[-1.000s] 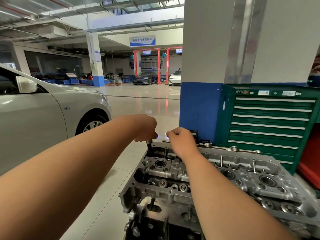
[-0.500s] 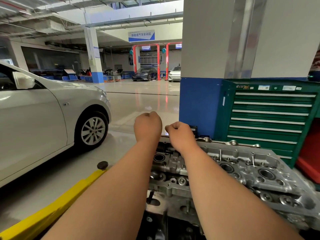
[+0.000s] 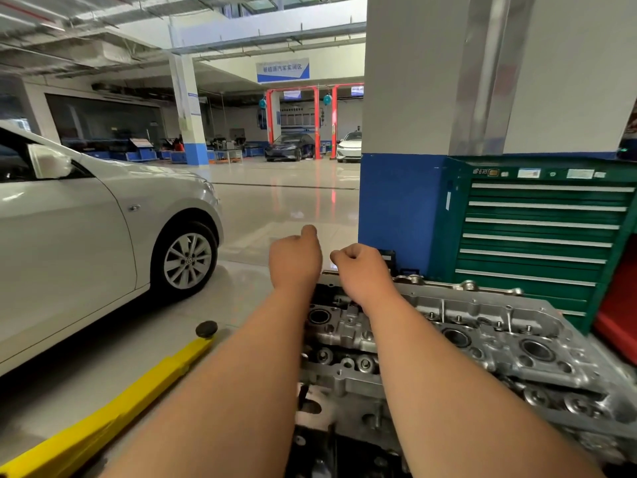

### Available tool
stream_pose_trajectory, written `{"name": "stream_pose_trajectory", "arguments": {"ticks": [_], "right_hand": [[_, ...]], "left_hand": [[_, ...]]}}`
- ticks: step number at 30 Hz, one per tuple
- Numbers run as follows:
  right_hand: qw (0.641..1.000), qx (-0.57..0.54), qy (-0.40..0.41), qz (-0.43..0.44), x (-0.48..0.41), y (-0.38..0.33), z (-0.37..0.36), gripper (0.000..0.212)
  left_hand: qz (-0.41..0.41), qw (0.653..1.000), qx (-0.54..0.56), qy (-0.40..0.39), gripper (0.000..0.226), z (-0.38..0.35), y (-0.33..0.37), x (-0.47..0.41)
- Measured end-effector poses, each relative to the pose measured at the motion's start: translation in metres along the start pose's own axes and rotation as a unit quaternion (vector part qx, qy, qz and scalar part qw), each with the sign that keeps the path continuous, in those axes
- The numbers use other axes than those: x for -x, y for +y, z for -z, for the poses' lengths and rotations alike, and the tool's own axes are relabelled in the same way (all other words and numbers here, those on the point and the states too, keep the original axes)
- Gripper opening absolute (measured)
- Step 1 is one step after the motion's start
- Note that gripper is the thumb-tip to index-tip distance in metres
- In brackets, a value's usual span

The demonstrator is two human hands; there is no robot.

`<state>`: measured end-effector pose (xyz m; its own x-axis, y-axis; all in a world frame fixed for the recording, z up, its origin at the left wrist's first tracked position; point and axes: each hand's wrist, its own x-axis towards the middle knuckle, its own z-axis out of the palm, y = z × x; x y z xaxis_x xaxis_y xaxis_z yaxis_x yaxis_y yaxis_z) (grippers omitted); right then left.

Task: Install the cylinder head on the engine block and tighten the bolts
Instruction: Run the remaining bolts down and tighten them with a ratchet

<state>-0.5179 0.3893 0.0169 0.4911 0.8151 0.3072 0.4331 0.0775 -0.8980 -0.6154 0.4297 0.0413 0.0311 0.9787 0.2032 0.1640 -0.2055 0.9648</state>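
Cylinder head (image 3: 482, 326): sits on top of engine block (image 3: 310, 446), bare metal, three large round bores showing on upper face. Left hand (image 3: 294, 262): held over far left corner of cylinder head, forearm stretched straight out, fingers curled under, thumb raised. Right hand (image 3: 362, 270): just beside left hand, over far edge of cylinder head, knuckles up, fingers curled into fist. Inside of both grips hidden by backs of hands; cannot tell whether anything held. Count: two hands, one cylinder head, one green tool cabinet (image 3: 537, 232) just behind cylinder head, one yellow lift arm (image 3: 113, 412) and one silver car (image 3: 86, 243) to its left, one dark car (image 3: 291, 148) and one pale car (image 3: 350, 146) well beyond it.
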Motion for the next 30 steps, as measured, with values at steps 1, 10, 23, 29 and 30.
{"name": "stream_pose_trajectory", "arguments": {"ticks": [1, 10, 23, 29, 30], "right_hand": [[1.000, 0.000, 0.000, 0.002, 0.000, 0.001, 0.000, 0.014], [0.999, -0.032, -0.013, -0.016, -0.002, -0.001, -0.001, 0.022], [0.999, -0.029, -0.018, -0.025, -0.001, -0.001, 0.001, 0.014], [1.000, 0.012, 0.004, -0.002, 0.000, 0.001, -0.001, 0.018], [1.000, 0.011, 0.004, -0.003, -0.001, 0.000, 0.000, 0.020]], "left_hand": [[0.034, 0.993, 0.025, -0.107, 0.035, 0.011, 0.003, -0.009], [-0.002, 0.986, 0.112, 0.125, 0.013, -0.021, 0.003, 0.031], [-0.003, 0.995, 0.049, 0.089, 0.017, -0.019, -0.002, 0.033], [0.095, 0.983, 0.059, -0.145, 0.029, 0.016, 0.006, 0.000], [0.071, 0.995, 0.031, -0.066, 0.021, 0.006, 0.006, 0.009]]}}
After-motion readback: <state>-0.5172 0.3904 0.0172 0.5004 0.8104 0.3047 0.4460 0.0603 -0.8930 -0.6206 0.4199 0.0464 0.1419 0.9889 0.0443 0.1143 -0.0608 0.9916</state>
